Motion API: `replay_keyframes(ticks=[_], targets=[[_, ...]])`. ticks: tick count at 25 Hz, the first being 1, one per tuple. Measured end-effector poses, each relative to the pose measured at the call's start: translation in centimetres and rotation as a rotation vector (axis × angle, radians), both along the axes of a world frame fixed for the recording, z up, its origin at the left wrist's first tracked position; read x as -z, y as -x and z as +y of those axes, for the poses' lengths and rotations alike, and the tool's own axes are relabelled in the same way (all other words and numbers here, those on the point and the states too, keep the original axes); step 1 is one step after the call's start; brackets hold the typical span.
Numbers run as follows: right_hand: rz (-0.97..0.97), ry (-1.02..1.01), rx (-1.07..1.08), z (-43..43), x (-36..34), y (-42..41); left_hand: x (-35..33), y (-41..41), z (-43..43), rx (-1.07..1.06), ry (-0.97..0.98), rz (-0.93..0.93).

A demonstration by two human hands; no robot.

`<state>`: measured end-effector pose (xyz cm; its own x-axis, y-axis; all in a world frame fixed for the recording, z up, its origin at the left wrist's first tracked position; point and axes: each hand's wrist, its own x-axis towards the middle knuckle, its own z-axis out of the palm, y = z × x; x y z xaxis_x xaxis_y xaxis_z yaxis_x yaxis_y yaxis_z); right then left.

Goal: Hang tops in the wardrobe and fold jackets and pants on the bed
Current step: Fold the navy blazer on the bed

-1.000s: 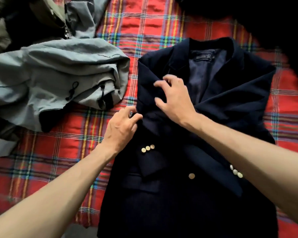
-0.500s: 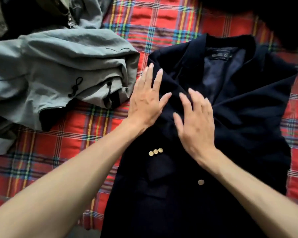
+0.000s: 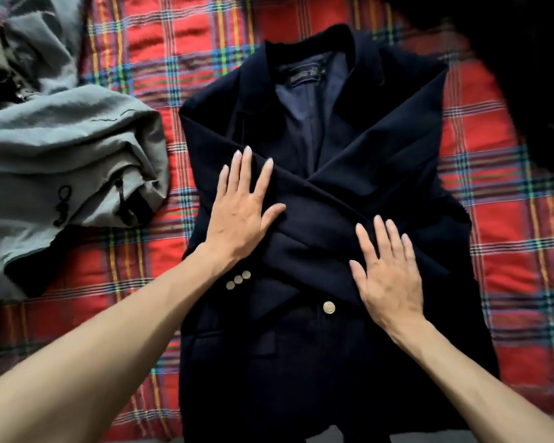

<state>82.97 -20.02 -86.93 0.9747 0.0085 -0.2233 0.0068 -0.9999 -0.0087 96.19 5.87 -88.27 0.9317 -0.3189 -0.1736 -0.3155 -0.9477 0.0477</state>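
Note:
A dark navy blazer (image 3: 381,161) with gold buttons lies front-up on the red plaid bed cover (image 3: 160,49), collar away from me. Both its sleeves are folded across the chest and cross in an X. My left hand (image 3: 242,207) lies flat with straight fingers on the sleeve at the blazer's left side. My right hand (image 3: 386,270) presses flat on the other sleeve's lower end, just right of a single gold button (image 3: 328,307). Three small cuff buttons (image 3: 238,279) show beside my left wrist.
A grey jacket (image 3: 77,161) with black drawcords lies bunched on the bed to the left, close to the blazer's edge. A dark garment (image 3: 525,59) fills the upper right corner. The bed's near edge runs along the bottom of the view.
Both hands slid apart over the blazer: the left stayed on the left sleeve, the right moved down and right. A second ago the fingers were curled, arranging the sleeves; now they lie flat.

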Motion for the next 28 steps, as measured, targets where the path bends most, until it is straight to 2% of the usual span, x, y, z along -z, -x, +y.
replay_keyframes(ticks=[3,7,9,12,15,18,20,21,23,24,25,28], targets=[[-0.023,-0.069,-0.033,-0.8,1.1,-0.2,1.0,0.7,-0.1,0.030,-0.067,0.032],[-0.102,-0.130,0.038,-1.5,-0.3,0.4,0.4,0.4,-0.1,0.006,-0.027,0.001],[-0.191,-0.197,0.044,-2.1,-1.6,-2.3,-0.7,-1.2,0.2,-0.147,0.033,-0.067],[-0.295,-0.184,0.083,-3.3,-2.3,-11.7,-1.9,-6.3,0.3,-0.376,0.052,-0.094],[-0.191,-0.108,0.087,-5.8,0.4,-19.5,-0.2,-9.3,0.8,-0.349,-0.042,0.000],[-0.106,-0.039,0.036,-6.9,3.8,-20.3,2.3,-9.4,0.9,-0.311,-0.069,0.022],[-0.165,-0.137,0.024,-7.2,3.5,-20.1,2.0,-9.4,1.3,-0.329,0.043,-0.033],[-0.224,-0.226,0.047,-7.5,2.7,-20.3,1.4,-9.6,1.7,-0.396,0.162,-0.091],[-0.332,-0.486,0.246,-8.6,1.3,-22.2,-0.3,-10.4,2.7,-0.720,0.473,-0.197],[-0.321,-0.642,0.378,-9.4,0.8,-23.8,-0.9,-11.0,3.4,-0.871,0.587,-0.194],[-0.264,-0.755,0.472,-10.1,0.3,-25.3,-1.5,-11.6,4.0,-0.946,0.609,-0.131],[-0.106,-0.882,0.544,-10.9,-0.8,-28.1,-3.0,-13.0,5.0,-0.867,0.539,0.059]])
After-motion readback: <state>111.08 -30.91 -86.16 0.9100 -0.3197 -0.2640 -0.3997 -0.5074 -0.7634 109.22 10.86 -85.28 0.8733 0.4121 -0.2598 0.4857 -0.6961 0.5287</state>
